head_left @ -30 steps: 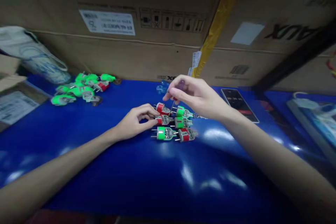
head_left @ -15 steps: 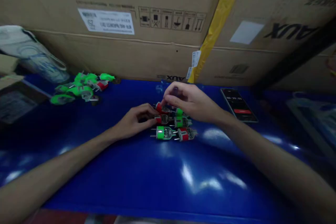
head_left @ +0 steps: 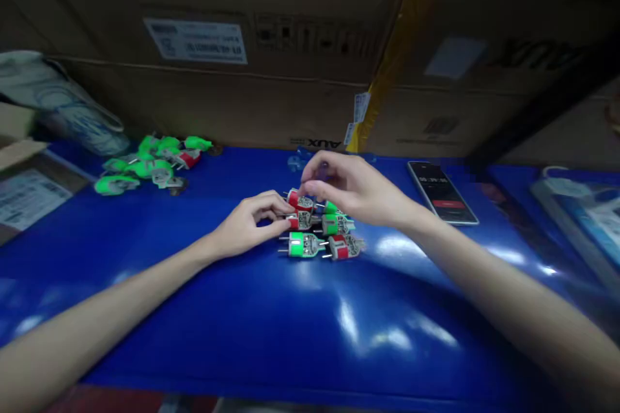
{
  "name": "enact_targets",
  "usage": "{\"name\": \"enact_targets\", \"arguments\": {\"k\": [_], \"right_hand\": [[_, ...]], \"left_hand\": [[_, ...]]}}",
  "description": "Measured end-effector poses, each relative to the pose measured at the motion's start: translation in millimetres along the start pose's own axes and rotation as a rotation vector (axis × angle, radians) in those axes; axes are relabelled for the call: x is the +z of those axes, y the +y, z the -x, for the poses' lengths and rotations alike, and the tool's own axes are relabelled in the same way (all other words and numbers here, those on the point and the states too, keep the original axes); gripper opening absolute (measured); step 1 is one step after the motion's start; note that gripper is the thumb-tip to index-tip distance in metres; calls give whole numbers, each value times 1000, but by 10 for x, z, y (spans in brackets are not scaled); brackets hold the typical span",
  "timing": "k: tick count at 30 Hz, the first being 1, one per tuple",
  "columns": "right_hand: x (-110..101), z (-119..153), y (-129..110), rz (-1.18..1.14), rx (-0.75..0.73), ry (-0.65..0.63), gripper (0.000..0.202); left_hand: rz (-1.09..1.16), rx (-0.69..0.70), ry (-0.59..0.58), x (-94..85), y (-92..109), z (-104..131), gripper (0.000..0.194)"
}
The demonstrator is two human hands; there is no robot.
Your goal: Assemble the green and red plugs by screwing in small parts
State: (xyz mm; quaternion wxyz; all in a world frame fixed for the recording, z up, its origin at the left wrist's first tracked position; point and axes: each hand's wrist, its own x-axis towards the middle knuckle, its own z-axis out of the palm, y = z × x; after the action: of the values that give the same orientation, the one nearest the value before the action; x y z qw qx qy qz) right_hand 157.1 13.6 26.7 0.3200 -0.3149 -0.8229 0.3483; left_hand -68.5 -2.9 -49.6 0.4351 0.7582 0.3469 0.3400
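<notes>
Steadying the middle red plug (head_left: 304,221) on a blue bench (head_left: 232,329), a person's left hand (head_left: 254,224) has its thumb and fingers clamped on the pronged end. The right hand (head_left: 356,186) arches over the top of the cluster, its fingers curled around a purplish object (head_left: 323,171), mostly hidden, with the fingertips at the upper red plug (head_left: 299,200). Completing the left-hand column is a lower green plug (head_left: 304,245); just beside it stand an upper green plug (head_left: 331,208), partly covered by the right hand, a middle green plug (head_left: 334,225) and a lower red plug (head_left: 343,247). Clear bluish pieces (head_left: 296,162) lie behind the right hand. Well apart, to the left, sits a mostly green pile of plugs (head_left: 145,164), near an open carton (head_left: 29,197). A phone (head_left: 443,193) lies to the right, and large cardboard boxes (head_left: 213,100) line the back.
</notes>
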Motion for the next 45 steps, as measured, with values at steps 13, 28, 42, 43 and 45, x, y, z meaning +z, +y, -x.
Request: {"name": "enact_targets", "arguments": {"k": [13, 28, 42, 43, 45], "right_hand": [[-73, 37, -151, 722, 120, -27, 23], [-126, 80, -223, 689, 60, -165, 23], [-150, 102, -277, 626, 72, -194, 16], [-145, 98, -272, 650, 96, -184, 17], [-142, 91, -265, 631, 57, -202, 14]], "left_hand": [[19, -20, 7, 4, -6, 0, 21], [-30, -17, 2, -9, 27, -7, 25], [-19, -5, -1, -6, 5, -8, 23], [-29, 1, -2, -7, 6, -8, 23], [-45, -1, -4, -8, 9, -8, 24]]}}
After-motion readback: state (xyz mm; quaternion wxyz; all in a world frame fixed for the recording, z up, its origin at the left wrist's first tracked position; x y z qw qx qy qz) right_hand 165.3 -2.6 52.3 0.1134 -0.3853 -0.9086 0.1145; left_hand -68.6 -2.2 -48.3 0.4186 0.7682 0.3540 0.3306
